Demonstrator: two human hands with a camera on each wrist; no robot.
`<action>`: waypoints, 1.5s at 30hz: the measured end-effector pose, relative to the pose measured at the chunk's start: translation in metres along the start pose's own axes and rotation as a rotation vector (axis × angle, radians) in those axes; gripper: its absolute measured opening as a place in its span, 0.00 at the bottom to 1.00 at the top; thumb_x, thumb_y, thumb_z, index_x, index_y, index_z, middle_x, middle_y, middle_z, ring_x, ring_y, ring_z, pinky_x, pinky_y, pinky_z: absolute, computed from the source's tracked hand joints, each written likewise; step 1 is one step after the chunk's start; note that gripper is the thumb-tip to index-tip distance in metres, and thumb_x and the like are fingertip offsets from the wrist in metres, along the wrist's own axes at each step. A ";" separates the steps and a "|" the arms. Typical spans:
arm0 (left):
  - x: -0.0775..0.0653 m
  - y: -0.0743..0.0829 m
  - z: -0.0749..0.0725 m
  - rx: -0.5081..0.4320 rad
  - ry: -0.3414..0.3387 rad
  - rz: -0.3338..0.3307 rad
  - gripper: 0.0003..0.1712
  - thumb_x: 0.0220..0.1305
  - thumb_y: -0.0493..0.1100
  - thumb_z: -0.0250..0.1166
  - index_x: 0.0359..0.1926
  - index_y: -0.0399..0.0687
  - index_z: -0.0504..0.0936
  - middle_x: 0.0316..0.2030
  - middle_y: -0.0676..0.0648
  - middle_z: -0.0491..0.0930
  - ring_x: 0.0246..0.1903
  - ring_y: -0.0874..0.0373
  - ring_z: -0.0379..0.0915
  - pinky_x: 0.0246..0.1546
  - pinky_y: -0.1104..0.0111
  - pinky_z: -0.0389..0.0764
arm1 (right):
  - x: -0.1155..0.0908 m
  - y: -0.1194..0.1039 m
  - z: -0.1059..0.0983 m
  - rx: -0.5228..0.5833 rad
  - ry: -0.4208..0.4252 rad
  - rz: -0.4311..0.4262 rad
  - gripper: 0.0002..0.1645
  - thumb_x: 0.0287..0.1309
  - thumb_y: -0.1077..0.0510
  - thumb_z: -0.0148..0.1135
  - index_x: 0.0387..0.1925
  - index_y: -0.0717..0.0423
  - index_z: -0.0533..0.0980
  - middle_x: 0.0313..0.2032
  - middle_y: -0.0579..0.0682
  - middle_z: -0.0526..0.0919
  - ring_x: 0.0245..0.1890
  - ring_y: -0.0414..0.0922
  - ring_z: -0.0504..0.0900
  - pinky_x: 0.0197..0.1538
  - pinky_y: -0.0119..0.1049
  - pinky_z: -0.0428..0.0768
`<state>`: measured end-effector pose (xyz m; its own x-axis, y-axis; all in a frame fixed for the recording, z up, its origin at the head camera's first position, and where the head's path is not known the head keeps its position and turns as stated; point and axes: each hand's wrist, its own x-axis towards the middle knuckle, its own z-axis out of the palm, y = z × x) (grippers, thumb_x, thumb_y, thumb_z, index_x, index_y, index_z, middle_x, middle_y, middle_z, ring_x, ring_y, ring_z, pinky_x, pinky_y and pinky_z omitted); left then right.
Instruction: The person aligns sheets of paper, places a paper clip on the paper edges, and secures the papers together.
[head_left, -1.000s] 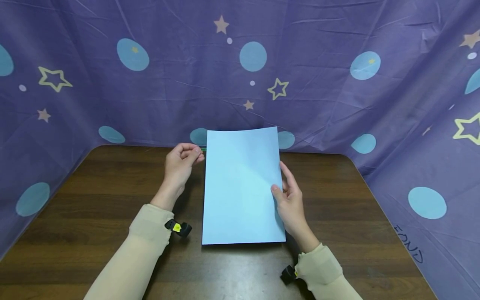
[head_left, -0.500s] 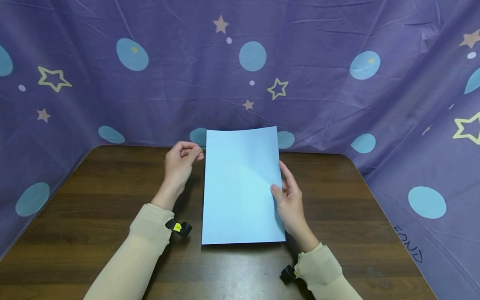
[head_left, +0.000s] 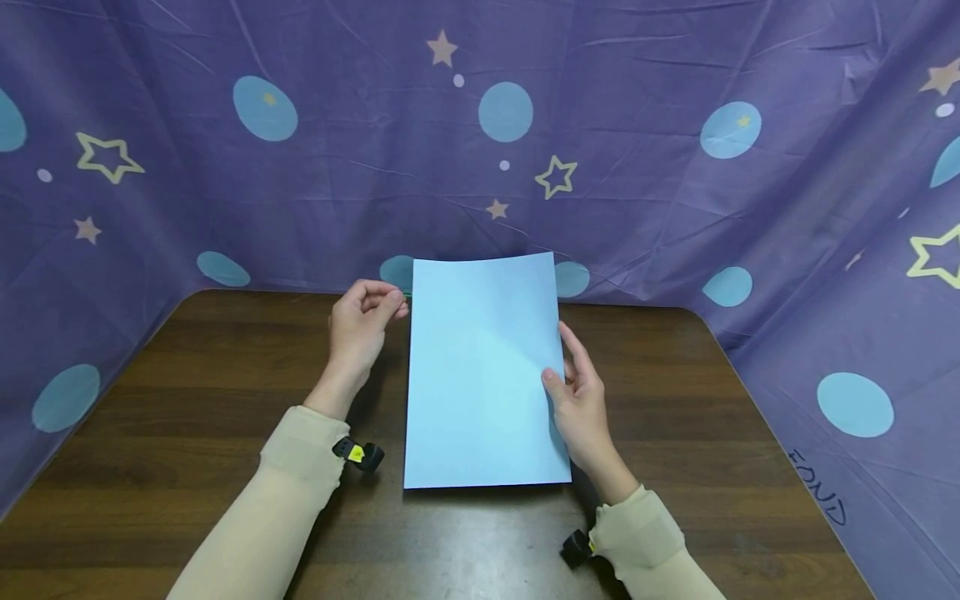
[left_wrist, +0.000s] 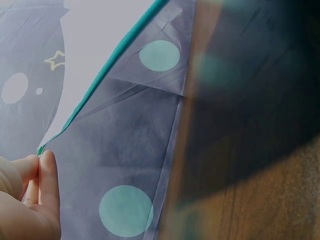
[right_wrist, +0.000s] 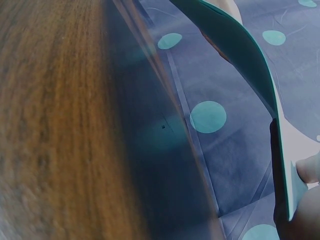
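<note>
A light blue rectangular sheet (head_left: 483, 375) is held up over the table in the head view, its broad face toward me. My right hand (head_left: 581, 408) grips its right edge, thumb in front and fingers behind. The right wrist view shows the sheet's teal back (right_wrist: 250, 55) bowed in a curve. My left hand (head_left: 358, 329) is at the upper left edge, thumb and fingertips pinching a thin green piece (left_wrist: 41, 149). That piece meets the end of the sheet's teal edge (left_wrist: 105, 70) in the left wrist view; I cannot tell what it is.
A dark brown wooden table (head_left: 225, 400) lies beneath both hands. Behind it and along its sides hangs a purple cloth (head_left: 622, 208) with stars and blue dots. Small black cameras are strapped at the left wrist (head_left: 360, 455) and right wrist (head_left: 576, 549).
The left hand has crept very slightly upward in the head view with the green piece between its fingertips. The sheet and right hand stay practically still.
</note>
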<state>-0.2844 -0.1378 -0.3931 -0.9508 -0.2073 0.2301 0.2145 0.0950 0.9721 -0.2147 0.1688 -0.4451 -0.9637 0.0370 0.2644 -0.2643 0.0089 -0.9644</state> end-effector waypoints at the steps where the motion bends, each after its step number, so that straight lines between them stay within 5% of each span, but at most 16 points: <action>1: 0.000 0.000 0.000 0.002 0.001 0.001 0.10 0.76 0.44 0.69 0.50 0.43 0.84 0.40 0.46 0.87 0.41 0.58 0.88 0.55 0.61 0.86 | 0.000 0.000 0.000 0.000 0.000 0.000 0.46 0.75 0.74 0.55 0.81 0.30 0.63 0.44 0.59 0.80 0.28 0.40 0.67 0.31 0.28 0.70; 9: 0.001 0.000 0.001 0.007 0.002 -0.001 0.11 0.75 0.45 0.69 0.50 0.42 0.84 0.41 0.44 0.88 0.42 0.58 0.88 0.49 0.71 0.86 | 0.000 0.000 0.000 -0.016 0.003 -0.004 0.46 0.75 0.73 0.55 0.81 0.31 0.62 0.39 0.54 0.78 0.26 0.39 0.65 0.29 0.27 0.69; 30: 0.001 0.001 0.001 -0.004 0.010 0.000 0.10 0.76 0.43 0.68 0.50 0.41 0.84 0.41 0.43 0.88 0.43 0.56 0.88 0.49 0.70 0.86 | -0.001 -0.002 0.000 -0.014 -0.005 0.004 0.46 0.75 0.73 0.55 0.80 0.28 0.63 0.43 0.56 0.79 0.28 0.40 0.67 0.31 0.27 0.70; 39: 0.001 0.000 0.002 -0.117 -0.013 -0.032 0.15 0.77 0.40 0.66 0.55 0.33 0.80 0.43 0.40 0.85 0.45 0.55 0.87 0.53 0.68 0.86 | -0.001 -0.001 0.001 -0.007 -0.008 -0.010 0.46 0.75 0.73 0.56 0.81 0.31 0.62 0.33 0.52 0.74 0.26 0.39 0.63 0.29 0.27 0.67; 45: 0.000 0.001 0.001 -0.114 -0.016 -0.032 0.13 0.77 0.40 0.65 0.54 0.35 0.80 0.46 0.37 0.84 0.47 0.52 0.88 0.53 0.67 0.86 | -0.001 -0.002 0.000 -0.002 -0.015 -0.010 0.45 0.75 0.72 0.56 0.80 0.27 0.63 0.31 0.51 0.72 0.24 0.38 0.61 0.29 0.27 0.64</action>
<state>-0.2845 -0.1365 -0.3919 -0.9609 -0.1926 0.1988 0.2070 -0.0230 0.9781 -0.2127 0.1683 -0.4432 -0.9616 0.0216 0.2737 -0.2735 0.0110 -0.9618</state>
